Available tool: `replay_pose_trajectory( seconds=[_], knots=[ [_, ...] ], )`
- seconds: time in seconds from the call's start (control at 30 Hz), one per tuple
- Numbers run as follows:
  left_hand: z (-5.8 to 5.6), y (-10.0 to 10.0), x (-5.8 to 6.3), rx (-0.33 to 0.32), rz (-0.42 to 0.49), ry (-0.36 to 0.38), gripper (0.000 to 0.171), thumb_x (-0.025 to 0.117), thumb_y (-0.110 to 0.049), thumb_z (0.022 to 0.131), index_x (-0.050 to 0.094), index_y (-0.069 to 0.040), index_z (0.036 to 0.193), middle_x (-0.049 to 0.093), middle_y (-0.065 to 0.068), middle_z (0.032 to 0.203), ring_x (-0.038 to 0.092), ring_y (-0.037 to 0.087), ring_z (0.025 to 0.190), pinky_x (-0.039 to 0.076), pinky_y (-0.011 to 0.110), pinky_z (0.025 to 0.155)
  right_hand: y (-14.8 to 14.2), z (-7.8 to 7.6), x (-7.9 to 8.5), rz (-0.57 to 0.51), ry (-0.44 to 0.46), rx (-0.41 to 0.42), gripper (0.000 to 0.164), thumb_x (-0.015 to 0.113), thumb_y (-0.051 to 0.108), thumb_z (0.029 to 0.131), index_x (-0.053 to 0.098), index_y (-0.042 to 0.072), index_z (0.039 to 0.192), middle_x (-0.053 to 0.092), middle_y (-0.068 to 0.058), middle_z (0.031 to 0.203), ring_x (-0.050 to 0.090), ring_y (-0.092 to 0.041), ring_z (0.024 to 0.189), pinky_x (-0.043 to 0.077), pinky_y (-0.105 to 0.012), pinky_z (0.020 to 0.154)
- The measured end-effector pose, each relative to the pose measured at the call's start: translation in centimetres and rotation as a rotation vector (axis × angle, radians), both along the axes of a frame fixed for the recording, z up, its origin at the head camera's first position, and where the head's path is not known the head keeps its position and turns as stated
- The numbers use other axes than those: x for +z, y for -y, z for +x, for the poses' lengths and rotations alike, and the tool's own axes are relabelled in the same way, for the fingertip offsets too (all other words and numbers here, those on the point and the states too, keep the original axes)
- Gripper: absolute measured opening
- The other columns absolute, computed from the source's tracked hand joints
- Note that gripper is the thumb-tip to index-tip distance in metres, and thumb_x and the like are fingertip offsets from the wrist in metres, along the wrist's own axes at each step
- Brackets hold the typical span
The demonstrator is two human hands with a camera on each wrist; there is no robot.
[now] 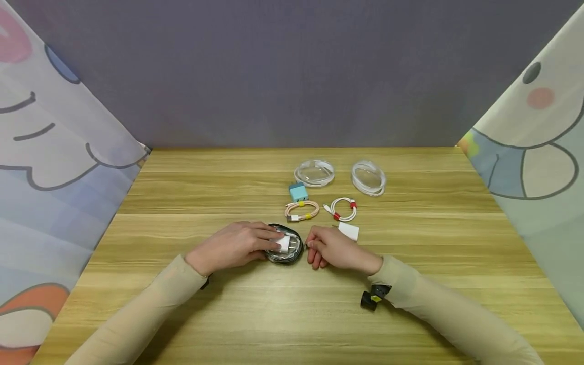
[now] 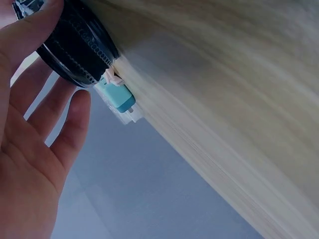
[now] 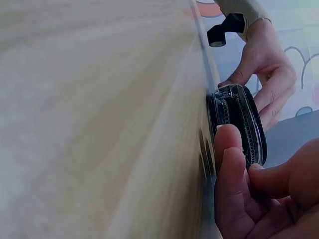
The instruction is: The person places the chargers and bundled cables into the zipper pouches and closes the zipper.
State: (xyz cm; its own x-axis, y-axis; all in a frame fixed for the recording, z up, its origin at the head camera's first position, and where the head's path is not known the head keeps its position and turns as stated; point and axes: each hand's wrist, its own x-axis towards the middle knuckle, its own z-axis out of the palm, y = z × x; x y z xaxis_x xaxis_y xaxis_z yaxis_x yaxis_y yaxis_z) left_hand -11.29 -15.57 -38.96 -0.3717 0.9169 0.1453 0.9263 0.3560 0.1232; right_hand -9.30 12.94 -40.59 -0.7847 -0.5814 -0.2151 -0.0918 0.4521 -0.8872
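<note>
A small oval black zip case [image 1: 298,255] lies on the table between the hands. A white plug charger [image 1: 284,244] with metal prongs shows in its see-through top. My left hand [image 1: 239,242] grips the case from the left, fingers over the top and charger, thumb on the near side. In the left wrist view, rows of zip teeth run along the case's side [image 2: 82,42]. At the right end my right hand [image 1: 335,247] pinches a small dark piece, which looks like the zip pull; the fingertips mostly hide it. The right wrist view shows the case [image 3: 253,122] beside those fingers.
Behind the case lie a pink cable [image 1: 315,205], a white cable with red ties [image 1: 335,203], a teal plug charger [image 1: 298,192] and two clear-wrapped white coils [image 1: 315,183] [image 1: 376,191]. A white block [image 1: 349,230] sits behind the right hand.
</note>
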Motion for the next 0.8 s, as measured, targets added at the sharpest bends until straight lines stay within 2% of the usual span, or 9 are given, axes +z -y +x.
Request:
replay_pose_trajectory(
  seconds=[0.2,0.33,0.43,0.53,0.8],
  knots=[
    [0.0,0.1,0.0,-0.016,-0.004,-0.035,0.036,0.079,-0.019,0.088,0.073,-0.023,0.123,0.059,-0.005,0.139,0.057,0.016,0.12,0.049,0.033,0.098,0.2,-0.8,-0.1,-0.02,0.034,-0.029,0.016,0.043,0.002,0.106,0.057,-0.001,0.099,0.069,-0.007,0.078,0.069,-0.02,0.063,0.056,-0.033,0.055],
    [-0.1,-0.1,0.1,-0.047,-0.002,-0.07,0.038,0.077,-0.018,0.088,0.072,-0.026,0.125,0.059,-0.008,0.139,0.057,0.014,0.103,0.052,0.03,0.082,0.6,-1.4,-0.1,-0.021,0.031,-0.045,0.017,0.042,0.002,0.105,0.057,0.0,0.098,0.068,-0.008,0.078,0.067,-0.019,0.062,0.056,-0.032,0.055],
    [-0.1,-0.4,0.1,-0.08,-0.002,-0.097,0.036,0.074,-0.02,0.091,0.071,-0.029,0.126,0.059,-0.011,0.138,0.052,0.012,0.088,0.048,0.027,0.07,0.8,-1.8,-0.1,-0.019,0.029,-0.058,0.017,0.042,0.001,0.105,0.057,-0.001,0.097,0.067,-0.008,0.077,0.066,-0.018,0.061,0.056,-0.031,0.055],
    [-0.2,-0.6,-0.1,-0.094,-0.008,-0.094,0.036,0.072,-0.02,0.093,0.07,-0.03,0.128,0.059,-0.012,0.138,0.048,0.012,0.082,0.045,0.025,0.066,0.9,-2.0,-0.1,-0.016,0.04,-0.073,0.017,0.042,0.001,0.105,0.057,-0.001,0.098,0.067,-0.009,0.076,0.065,-0.018,0.061,0.057,-0.032,0.055],
    [-0.1,-0.5,-0.1,-0.019,-0.034,-0.019,0.044,0.072,-0.013,0.092,0.066,-0.031,0.132,0.054,-0.015,0.143,0.044,0.009,0.082,0.043,0.023,0.066,0.9,-1.7,-0.3,-0.028,0.04,-0.115,0.018,0.042,0.0,0.105,0.058,-0.003,0.097,0.066,-0.01,0.074,0.066,-0.019,0.059,0.058,-0.035,0.056]
  ],
)
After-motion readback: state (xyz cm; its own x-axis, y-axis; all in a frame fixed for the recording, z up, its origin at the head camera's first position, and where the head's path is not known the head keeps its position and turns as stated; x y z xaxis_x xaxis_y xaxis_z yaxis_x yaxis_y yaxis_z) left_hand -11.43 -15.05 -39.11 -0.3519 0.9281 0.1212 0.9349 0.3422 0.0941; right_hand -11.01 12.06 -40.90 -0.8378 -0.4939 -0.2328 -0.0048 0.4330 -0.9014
